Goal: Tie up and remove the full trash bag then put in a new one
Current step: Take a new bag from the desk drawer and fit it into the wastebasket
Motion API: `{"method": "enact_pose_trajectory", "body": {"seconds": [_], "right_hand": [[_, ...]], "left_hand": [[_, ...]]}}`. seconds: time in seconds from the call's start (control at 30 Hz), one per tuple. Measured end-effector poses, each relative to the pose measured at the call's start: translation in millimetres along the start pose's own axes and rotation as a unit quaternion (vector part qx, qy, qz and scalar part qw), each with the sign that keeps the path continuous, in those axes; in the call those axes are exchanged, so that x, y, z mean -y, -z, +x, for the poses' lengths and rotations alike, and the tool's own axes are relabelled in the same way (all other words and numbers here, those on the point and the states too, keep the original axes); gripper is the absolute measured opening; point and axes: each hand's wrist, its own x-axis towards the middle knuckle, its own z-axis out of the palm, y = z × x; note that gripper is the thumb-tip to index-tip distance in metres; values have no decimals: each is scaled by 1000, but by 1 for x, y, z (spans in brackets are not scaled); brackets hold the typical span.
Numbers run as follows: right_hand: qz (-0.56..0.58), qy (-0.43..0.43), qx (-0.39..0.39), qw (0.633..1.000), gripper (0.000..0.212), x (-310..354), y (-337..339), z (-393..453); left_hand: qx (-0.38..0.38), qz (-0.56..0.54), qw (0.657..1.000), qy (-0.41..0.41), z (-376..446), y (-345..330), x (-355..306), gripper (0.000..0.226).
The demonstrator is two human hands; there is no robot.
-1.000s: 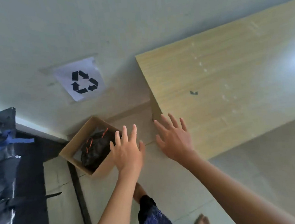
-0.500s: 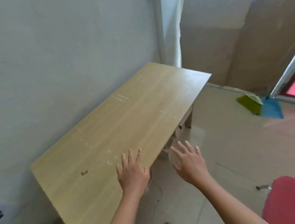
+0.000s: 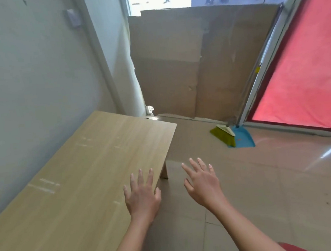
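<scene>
No trash bag or bin is in view at this moment. My left hand (image 3: 141,195) is stretched out in front of me, fingers spread, holding nothing, over the near right edge of a light wooden table (image 3: 70,193). My right hand (image 3: 202,182) is beside it, also spread and holding nothing, above the tiled floor.
The table runs along the grey wall on the left. Large cardboard sheets (image 3: 191,63) lean against the window ahead. A green broom (image 3: 223,134) and blue dustpan (image 3: 243,138) stand on the floor by a red door (image 3: 300,69). Beige floor tiles (image 3: 266,186) stretch to the right.
The view has swung right, away from the cardboard bin with the black bag and recycling sign, along the table to the window and door. Both hands stay spread and hold nothing.
</scene>
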Motion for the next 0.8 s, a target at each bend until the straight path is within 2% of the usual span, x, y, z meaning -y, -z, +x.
{"method": "enact_pose_trajectory", "body": {"seconds": [0.27,0.53,0.6,0.8], "right_hand": [[-13,64,-2,998,56,-89,42,138],[-83,238,48,967,57,-141,85,271],[-78,284,80,952,57,-139,86,305],[-82,397,156,901,52,-119,62,387]], "left_hand": [[-2,10,1000,26,135,-11,-86,69],[-19,-55,980,189,191,-18,-156,69],[-19,-79,968,236,200,-22,-165,67],[-84,-181,920,337,239,-59,-174,63]]}}
